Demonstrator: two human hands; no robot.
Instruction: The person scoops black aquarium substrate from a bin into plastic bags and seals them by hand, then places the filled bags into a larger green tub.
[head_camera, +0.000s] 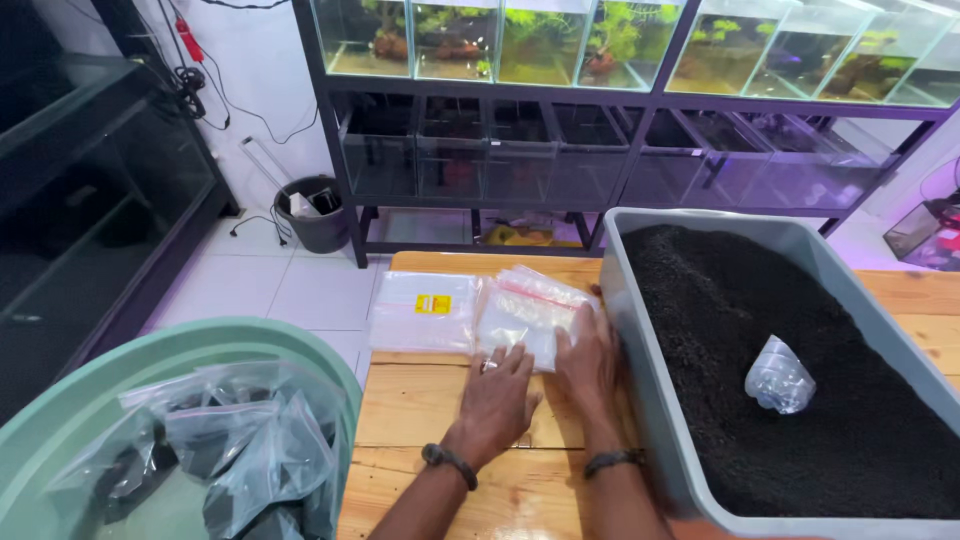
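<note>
On the wooden table (440, 420), made of pale planks with visible grain, I see both hands working at a stack of clear plastic bags (525, 315). Behind the table the floor is white tile, and a dark metal rack (640, 95) carries glass aquariums (545, 40) with green plants on top and emptier tanks below. A dark bin (318, 212) stands by the rack, with cables near it on the wall.

At the right, a grey plastic tub (640, 380) is on the table, filled with black, grainy soil (770, 330). A clear plastic cup (779, 377) lies on its side on the soil. At the lower left, a round pale green basin (150, 345) holds several clear bags with dark content (245, 450). A second flat pack of bags with a small yellow label (425, 310) lies just left of the stack.

My left hand (497, 395) lies flat, fingers extended and together, the tips touching the near edge of the bags; it wears a ring and a dark wristband. My right hand (590, 365) is just beside the tub wall, fingers spread a little and pressing on the same stack. Neither hand is closed around anything; both only rest on the thin, shiny, wrinkled plastic.
</note>
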